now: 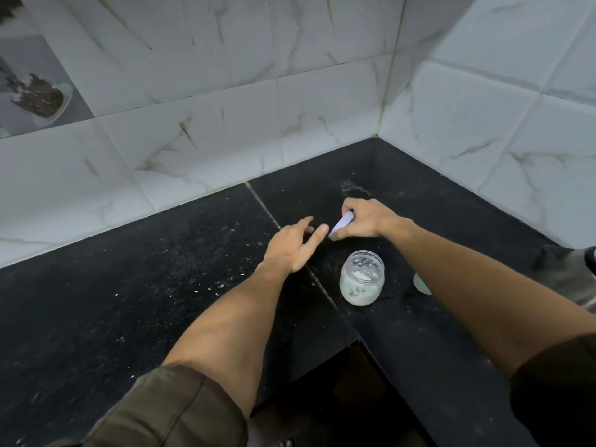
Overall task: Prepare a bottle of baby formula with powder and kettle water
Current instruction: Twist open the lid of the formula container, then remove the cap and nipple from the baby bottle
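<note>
Both bare arms stretch out over the far corner. The right hand (364,221) pinches a small flat white lid-like piece (341,225), tilted on edge, between thumb and curled fingers. The left hand (292,250) hovers just beside it, fingers straight and spread, holding nothing. Nearer, a clear round plastic jar of white powder (362,278) stands lidless on the speckled black stone counter (129,301), under white marbled wall tiles (193,108).

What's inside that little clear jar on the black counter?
The clear jar stands lidless and holds whitish powder around its bottom. A pale flat piece shows inside too, perhaps a scoop; glare hides its shape. The right hand grips what looks like a white lid.
</note>
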A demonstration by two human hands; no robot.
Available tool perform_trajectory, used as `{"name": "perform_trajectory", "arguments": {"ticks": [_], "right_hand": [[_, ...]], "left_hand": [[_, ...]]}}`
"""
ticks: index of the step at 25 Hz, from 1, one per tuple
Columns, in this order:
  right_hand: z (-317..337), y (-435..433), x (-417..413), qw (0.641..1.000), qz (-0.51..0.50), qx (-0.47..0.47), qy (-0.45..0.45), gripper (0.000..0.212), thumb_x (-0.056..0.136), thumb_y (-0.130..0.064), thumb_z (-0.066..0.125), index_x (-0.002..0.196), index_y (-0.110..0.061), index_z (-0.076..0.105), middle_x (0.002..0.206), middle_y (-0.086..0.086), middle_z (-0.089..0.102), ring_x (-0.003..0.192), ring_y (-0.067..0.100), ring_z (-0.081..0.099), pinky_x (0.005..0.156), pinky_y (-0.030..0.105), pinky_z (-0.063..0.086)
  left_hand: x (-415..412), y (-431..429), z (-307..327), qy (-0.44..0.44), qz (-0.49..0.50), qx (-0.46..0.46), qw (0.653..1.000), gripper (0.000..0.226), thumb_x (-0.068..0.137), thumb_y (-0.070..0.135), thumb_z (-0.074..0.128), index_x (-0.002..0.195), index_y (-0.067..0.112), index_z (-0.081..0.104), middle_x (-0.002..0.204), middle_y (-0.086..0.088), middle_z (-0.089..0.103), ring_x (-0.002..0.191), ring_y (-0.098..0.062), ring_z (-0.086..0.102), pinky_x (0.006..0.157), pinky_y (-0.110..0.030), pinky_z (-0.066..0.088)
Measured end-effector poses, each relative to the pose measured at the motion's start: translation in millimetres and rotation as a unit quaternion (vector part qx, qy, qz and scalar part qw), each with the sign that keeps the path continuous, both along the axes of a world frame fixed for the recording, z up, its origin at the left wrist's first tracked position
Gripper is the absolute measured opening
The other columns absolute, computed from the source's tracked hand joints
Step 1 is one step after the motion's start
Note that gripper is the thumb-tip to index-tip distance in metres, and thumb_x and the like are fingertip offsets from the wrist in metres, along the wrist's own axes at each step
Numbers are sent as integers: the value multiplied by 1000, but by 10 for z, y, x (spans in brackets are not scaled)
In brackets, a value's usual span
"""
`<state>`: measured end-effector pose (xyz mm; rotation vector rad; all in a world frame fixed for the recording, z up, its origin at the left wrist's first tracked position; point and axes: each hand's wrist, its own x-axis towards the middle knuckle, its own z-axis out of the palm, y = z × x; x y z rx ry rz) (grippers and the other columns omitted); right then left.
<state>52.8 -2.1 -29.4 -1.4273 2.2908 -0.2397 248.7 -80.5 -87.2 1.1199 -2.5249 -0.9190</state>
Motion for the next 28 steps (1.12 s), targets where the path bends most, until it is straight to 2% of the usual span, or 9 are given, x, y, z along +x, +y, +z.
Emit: {"name": "perform_trajectory", "arguments": {"ticks": [1,3,6,10,14,18,20,24,28], "right_hand": [[-61,-58,-3,1000,10,17,5,51,61,-56,87,93,-29,58,104,3,63,93,24,61,81,43,55],[-180,-159,-33,998,29,48,12,48,61,-47,93,91,-23,63,103,2,65,94,23,62,84,42,57],[-336,-221,-111,994,56,92,31,47,61,-40,97,90,-19,67,104,2,67,98,24,64,88,44,59],[-513,-226,-238,987,84,123,62,46,64,-42,95,92,-19,66,106,3,68,99,25,65,89,44,59],[-564,-201,-309,985,92,133,61,41,70,-42,93,90,-23,64,109,1,66,100,23,64,87,39,58],[-288,-92,-407,992,73,84,65,39,75,-38,91,101,-21,67,96,-2,64,92,20,61,74,35,51],[-71,20,-487,993,45,62,88,37,78,-40,88,102,-23,66,98,-1,63,94,23,61,76,37,50],[308,430,-655,988,-29,51,140,30,78,-48,82,93,-27,67,95,-1,67,90,24,64,75,34,50],[503,946,-730,978,-68,121,153,39,73,-54,80,99,-29,66,98,-2,66,88,24,64,85,37,57]], "left_hand": [[-44,-25,1,7,7,-36,999,77,100,72,28,157,21,43,143,0,63,135,-25,52,113,-43,39],[-165,-80,4,13,13,-74,997,66,107,60,25,153,19,48,141,-3,64,134,-27,53,109,-44,42],[-328,-161,-64,6,5,-85,996,69,105,62,20,146,19,55,135,-1,67,128,-26,57,101,-44,47],[-487,-238,-203,-19,-4,-99,995,80,97,70,10,139,22,58,125,4,70,119,-24,60,91,-42,49],[-587,-253,-184,-19,-8,-112,994,61,108,57,22,141,22,59,132,0,68,122,-26,59,96,-44,49],[-681,-199,-7,-5,-20,-127,992,49,111,44,30,143,18,58,139,-4,65,128,-27,56,102,-43,46],[-769,-141,121,0,-30,-137,990,48,111,41,32,145,17,56,141,-4,64,130,-27,55,104,-42,45],[-1019,124,385,25,-68,-158,985,45,108,37,39,144,18,58,135,-3,68,125,-25,57,101,-41,46],[-1266,546,564,49,-117,-154,980,44,105,31,44,143,16,59,133,-4,68,127,-27,56,103,-40,46]]}}
